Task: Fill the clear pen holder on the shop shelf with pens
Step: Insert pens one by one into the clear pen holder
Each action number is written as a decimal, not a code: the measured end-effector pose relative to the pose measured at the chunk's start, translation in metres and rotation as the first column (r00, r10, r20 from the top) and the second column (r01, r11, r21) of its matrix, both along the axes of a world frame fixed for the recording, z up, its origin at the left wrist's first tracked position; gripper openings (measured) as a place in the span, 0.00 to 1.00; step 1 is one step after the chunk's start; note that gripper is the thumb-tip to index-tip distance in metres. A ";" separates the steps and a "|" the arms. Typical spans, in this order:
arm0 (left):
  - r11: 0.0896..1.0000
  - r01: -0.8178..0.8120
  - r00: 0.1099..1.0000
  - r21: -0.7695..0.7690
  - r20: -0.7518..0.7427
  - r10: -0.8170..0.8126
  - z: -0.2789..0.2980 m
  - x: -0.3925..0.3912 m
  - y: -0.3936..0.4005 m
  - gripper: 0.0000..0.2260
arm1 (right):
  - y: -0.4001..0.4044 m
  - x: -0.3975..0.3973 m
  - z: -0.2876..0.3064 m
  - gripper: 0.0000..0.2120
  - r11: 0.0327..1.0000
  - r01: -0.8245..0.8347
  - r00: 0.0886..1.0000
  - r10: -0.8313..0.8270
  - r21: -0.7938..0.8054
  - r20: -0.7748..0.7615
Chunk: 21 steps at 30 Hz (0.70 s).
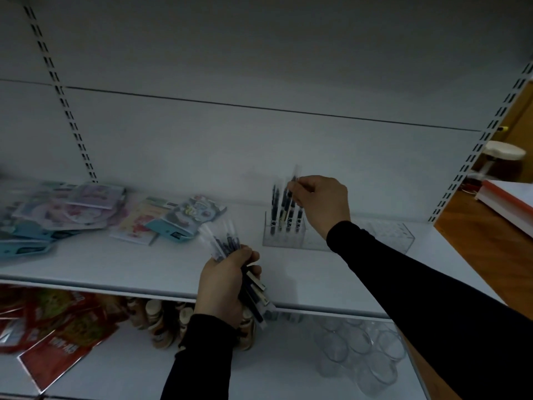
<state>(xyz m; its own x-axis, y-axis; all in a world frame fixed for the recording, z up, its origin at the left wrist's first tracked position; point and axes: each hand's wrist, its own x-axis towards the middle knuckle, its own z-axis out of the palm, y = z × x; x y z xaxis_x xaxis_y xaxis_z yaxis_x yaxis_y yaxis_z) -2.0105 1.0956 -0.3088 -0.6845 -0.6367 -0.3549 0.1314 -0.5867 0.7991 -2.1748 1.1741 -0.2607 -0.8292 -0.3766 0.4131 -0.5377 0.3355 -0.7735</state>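
A clear pen holder [386,235] stands on the white shelf [144,272], right of centre. Several dark pens [281,209] stand upright in its left end; the rest of its holes show no pens. My right hand [323,203] is above that left end and pinches one pen [292,184] by its top, the pen pointing down among the standing ones. My left hand [223,287] is at the shelf's front edge and grips a bundle of pens [222,243] that fans out above and below the fist.
Flat packets of stationery [72,209] lie spread over the shelf's left half. On the lower shelf are red packets [54,330], small bottles [161,321] and clear cups [357,350]. A wooden table with a white box [507,203] stands to the right of the shelf upright.
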 end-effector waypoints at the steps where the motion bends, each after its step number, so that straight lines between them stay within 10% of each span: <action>1: 1.000 -0.001 1.000 -0.003 -0.002 0.001 0.000 -0.001 0.000 0.04 | -0.001 0.000 -0.003 0.18 1.000 0.003 1.000 -0.003 0.030 -0.005; 21: 0.996 0.089 0.996 -0.032 0.010 -0.088 -0.001 -0.009 0.017 0.05 | 0.022 0.021 -0.026 0.15 0.972 -0.058 0.998 0.055 0.226 0.022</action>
<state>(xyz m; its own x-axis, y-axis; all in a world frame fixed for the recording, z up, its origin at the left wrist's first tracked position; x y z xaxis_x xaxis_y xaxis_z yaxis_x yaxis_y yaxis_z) -2.0194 1.1122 -0.3093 -0.7359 -0.5851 -0.3407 0.0735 -0.5692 0.8189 -2.1540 1.1962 -0.2870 -0.8094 -0.5054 0.2992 -0.5497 0.4723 -0.6891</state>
